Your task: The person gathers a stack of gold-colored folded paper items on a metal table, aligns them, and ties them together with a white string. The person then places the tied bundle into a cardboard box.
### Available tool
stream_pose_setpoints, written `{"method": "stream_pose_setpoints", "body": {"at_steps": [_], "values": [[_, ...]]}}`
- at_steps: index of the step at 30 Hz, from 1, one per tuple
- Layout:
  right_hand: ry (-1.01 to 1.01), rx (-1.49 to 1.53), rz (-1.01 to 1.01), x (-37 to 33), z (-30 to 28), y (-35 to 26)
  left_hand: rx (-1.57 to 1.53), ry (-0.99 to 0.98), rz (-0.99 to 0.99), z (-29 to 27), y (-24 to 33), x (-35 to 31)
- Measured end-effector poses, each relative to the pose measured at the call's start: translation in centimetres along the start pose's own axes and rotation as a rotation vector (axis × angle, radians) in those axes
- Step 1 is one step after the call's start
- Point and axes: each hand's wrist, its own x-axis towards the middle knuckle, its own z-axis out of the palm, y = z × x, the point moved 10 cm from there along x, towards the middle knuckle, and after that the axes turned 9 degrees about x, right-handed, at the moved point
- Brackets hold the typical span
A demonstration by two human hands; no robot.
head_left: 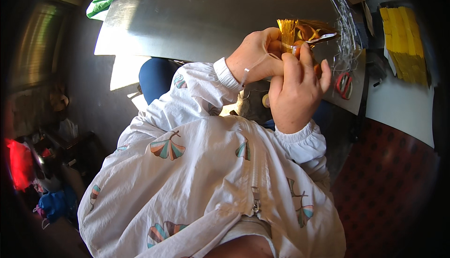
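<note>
Over the near right part of the metal table, both my hands meet at a bundle of shiny gold foil strips point(287, 29). My left hand point(253, 57) is closed round the bundle from the left. The fingers of my right hand point(296, 93) press against its lower end, with the little finger held out. A thin clear tie point(258, 63) runs across my left hand toward the wrist. Crumpled gold foil point(308, 32) with a silvery edge juts out on the right of the bundle. My fingers partly hide where the tie meets the strips.
The grey metal table point(206, 14) spreads ahead. Loose clear plastic strips point(346, 28) lie along its right side, near a red-handled tool point(344, 85), perhaps scissors. Farther right, a stack of yellow sheets point(404, 42) rests on a white surface. A green bag point(104, 0) sits at the far left.
</note>
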Motion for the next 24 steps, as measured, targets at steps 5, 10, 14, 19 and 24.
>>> {"method": "stream_pose_setpoints", "body": {"at_steps": [5,10,14,19,24], "values": [[0.024,0.026,0.034,0.0,-0.3,0.4,-0.045,-0.044,0.043,0.6,0.7,-0.1],[0.125,0.039,0.000,0.1,-1.2,0.2,-0.153,-0.072,0.113,1.0,1.0,-0.5],[0.089,0.023,0.031,0.1,-0.9,0.5,-0.092,-0.072,0.066,0.9,-0.2,-0.3],[0.024,-0.008,0.069,-0.2,-0.3,0.7,-0.269,0.000,0.117,0.9,-0.2,0.0],[0.024,-0.130,0.046,-0.4,0.6,-0.2,-0.442,0.052,-0.014,1.6,-0.2,0.2]]}}
